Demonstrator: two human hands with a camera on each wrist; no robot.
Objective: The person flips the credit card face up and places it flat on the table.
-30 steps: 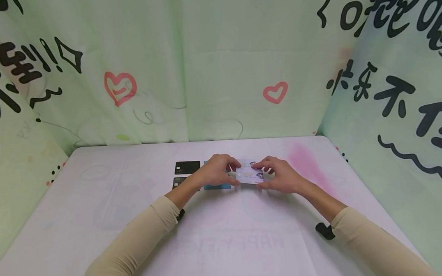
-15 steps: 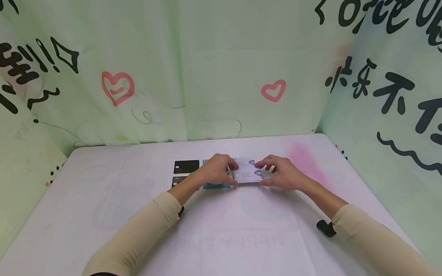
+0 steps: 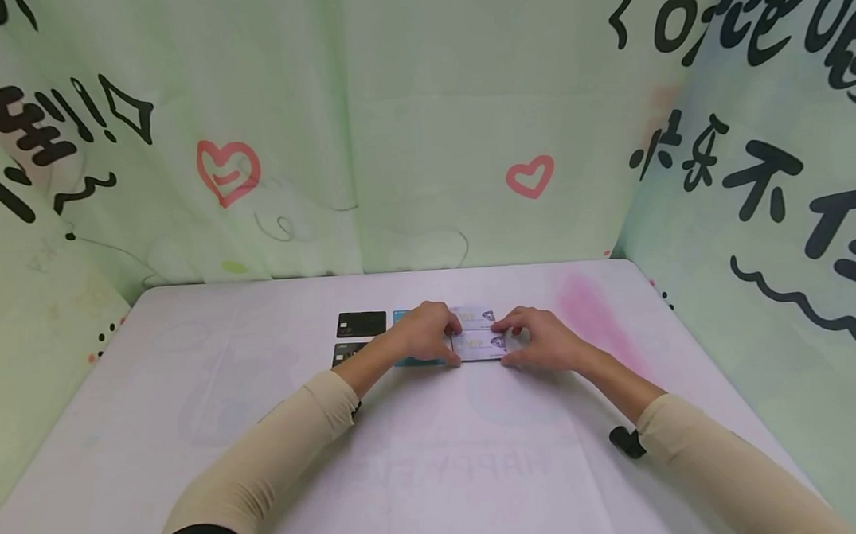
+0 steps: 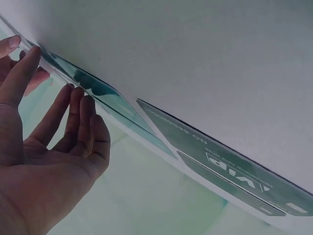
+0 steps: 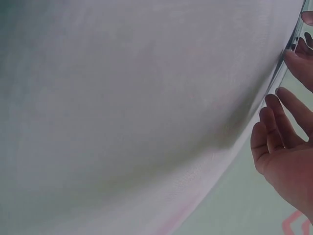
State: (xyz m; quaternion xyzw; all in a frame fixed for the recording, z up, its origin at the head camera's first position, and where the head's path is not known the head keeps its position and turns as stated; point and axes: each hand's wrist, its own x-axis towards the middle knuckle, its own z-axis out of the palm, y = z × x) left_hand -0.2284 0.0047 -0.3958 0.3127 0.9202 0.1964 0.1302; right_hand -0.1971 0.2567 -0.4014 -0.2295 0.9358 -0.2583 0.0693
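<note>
Two white cards lie one below the other at the right end of a card group in the head view. My left hand (image 3: 425, 335) holds the left end of the lower white card (image 3: 478, 346), thumb by its near corner and fingers by its far edge. At its right end my right hand (image 3: 544, 340) grips it the same way. Just beyond lies the upper white card (image 3: 469, 318), close against it. Blue cards (image 3: 416, 362) are partly hidden under my left hand. In the right wrist view, the cards are seen almost edge-on.
Left of the blue cards lie an upper black card (image 3: 361, 324) and a lower black card (image 3: 346, 352), the lower one partly behind my left forearm. A white cloth covers the table (image 3: 438, 489). Printed green curtains (image 3: 422, 124) stand around its back and sides.
The lower white card was slightly raised and tilted; it has come down level, in line below the upper white card. Both hands have shifted slightly, still at its ends.
</note>
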